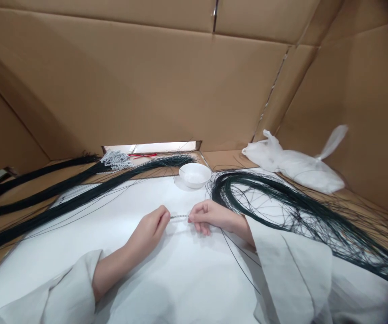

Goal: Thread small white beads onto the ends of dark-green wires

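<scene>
My left hand (151, 228) and my right hand (210, 215) rest on a white sheet (167, 274), fingertips facing each other. Between them they pinch a short thin piece (179, 217) that looks beaded or twisted and pale; each hand grips one end. A thin dark wire (236, 256) trails from under my right hand toward me. A large looped bundle of dark green wires (281, 202) lies just right of my right hand. A small white bowl (194, 174) sits beyond the hands.
Long straight bundles of dark wire (79, 198) lie across the left side. A cluster of white beaded pieces (115, 159) and red strands (143, 155) lie at the back. A white plastic bag (291, 166) sits at the right. Cardboard walls (167, 90) enclose the space.
</scene>
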`<state>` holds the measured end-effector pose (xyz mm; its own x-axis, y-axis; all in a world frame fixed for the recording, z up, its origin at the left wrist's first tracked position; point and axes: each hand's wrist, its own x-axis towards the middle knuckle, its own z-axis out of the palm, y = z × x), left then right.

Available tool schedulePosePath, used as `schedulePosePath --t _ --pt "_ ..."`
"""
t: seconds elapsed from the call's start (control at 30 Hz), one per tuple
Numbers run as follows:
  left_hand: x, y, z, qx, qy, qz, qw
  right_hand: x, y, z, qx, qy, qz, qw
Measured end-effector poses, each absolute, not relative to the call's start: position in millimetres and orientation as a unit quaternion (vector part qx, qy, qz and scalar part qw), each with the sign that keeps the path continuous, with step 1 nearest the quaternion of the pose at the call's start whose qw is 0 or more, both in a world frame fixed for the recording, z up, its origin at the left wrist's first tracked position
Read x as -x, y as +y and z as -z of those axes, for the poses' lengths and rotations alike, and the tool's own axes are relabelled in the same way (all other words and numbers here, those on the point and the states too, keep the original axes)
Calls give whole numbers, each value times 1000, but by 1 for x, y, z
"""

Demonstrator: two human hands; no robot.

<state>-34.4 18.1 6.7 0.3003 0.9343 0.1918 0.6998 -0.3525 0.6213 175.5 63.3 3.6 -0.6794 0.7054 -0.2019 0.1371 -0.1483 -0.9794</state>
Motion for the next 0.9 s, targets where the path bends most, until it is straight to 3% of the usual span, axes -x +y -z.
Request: schedulePosePath --t 0.13,0.57,0.77,0.9 --pt "36 20 -3 -788 517 -248 222 -173 60 -5 354 -635 -655 207" --pt "39 25 -5 -806 555 -179 99 -167 51 -2 378 -692 -571 231" --pt "35 24 -4 -872 442 -200 -69 -162 45 -4 394 -707 -535 241" --pt "20 17 4 -903 398 -137 -87 -157 40 -7 351 -735 -530 238"
